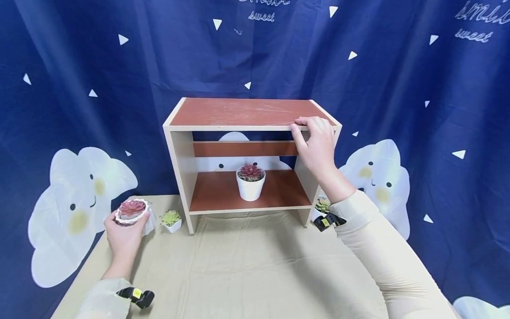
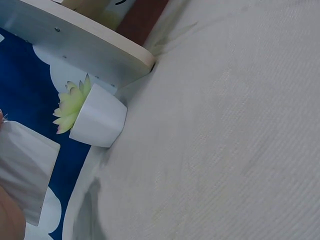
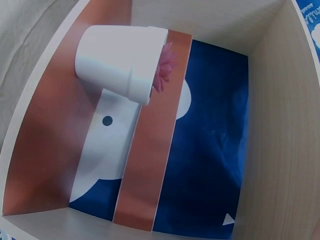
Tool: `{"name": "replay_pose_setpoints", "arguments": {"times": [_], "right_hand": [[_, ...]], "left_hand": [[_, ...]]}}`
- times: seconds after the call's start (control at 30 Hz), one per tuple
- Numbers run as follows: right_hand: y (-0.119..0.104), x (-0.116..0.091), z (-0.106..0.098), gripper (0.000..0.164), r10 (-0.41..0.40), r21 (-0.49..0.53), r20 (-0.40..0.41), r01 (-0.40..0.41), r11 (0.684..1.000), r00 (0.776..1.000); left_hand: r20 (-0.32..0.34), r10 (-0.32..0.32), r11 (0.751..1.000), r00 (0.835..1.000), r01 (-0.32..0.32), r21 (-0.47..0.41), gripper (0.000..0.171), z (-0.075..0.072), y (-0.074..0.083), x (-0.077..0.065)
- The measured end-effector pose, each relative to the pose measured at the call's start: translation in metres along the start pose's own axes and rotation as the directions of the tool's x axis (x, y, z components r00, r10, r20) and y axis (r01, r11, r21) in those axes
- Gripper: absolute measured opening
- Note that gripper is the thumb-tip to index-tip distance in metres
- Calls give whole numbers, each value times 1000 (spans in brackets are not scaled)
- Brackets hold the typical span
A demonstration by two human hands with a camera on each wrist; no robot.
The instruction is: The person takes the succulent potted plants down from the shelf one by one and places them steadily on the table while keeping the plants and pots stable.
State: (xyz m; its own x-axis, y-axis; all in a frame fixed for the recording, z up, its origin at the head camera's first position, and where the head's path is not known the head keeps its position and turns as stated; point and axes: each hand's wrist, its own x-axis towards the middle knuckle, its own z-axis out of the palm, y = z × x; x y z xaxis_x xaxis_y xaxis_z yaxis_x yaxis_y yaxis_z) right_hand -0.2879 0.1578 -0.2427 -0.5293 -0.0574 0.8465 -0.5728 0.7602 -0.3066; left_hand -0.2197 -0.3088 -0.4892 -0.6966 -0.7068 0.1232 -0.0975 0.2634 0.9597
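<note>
My left hand (image 1: pixel 126 237) grips a white pot (image 2: pixel 27 165) with a red succulent (image 1: pixel 132 207) at the left of the table. In the left wrist view the pot's base shows against the curtain, apart from the tablecloth. My right hand (image 1: pixel 318 146) rests on the top front edge of a small wooden shelf (image 1: pixel 239 113), near its right corner, fingers on the top board and thumb at the edge. Upright on the shelf's lower board stands another white pot (image 1: pixel 251 189) with a red succulent, below and left of this hand.
A small white pot with a light green succulent (image 1: pixel 170 218) stands by the shelf's left side. Another green succulent (image 1: pixel 322 204) is at the right side, partly hidden by my right wrist. A blue curtain (image 1: pixel 255 53) with white clouds hangs behind; beige cloth (image 1: pixel 239 266) covers the table.
</note>
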Motion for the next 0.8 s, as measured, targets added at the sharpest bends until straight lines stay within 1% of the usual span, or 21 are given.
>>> {"name": "replay_pose_setpoints", "arguments": {"times": [0.17,0.33,0.5,0.63,0.8], "right_hand": [[0,0,0,31,2,1,7,-2,1000,1000],[1,-1,1,31,6,2,7,-6,1000,1000],[2,-1,1,31,10,-1,9,-10,1000,1000],[0,0,0,31,8,-5,11,-8,1000,1000],[2,0,1,31,7,-4,4,-7,1000,1000]], "left_hand": [[9,0,1000,1000,0,6,98,1,-2,1],[29,-5,1000,1000,4,12,101,2,-6,2],[38,-3,1000,999,4,-7,102,5,-10,3],[40,-8,1000,999,9,-26,102,7,-11,3],[40,-13,1000,999,14,-21,101,9,-9,2]]}}
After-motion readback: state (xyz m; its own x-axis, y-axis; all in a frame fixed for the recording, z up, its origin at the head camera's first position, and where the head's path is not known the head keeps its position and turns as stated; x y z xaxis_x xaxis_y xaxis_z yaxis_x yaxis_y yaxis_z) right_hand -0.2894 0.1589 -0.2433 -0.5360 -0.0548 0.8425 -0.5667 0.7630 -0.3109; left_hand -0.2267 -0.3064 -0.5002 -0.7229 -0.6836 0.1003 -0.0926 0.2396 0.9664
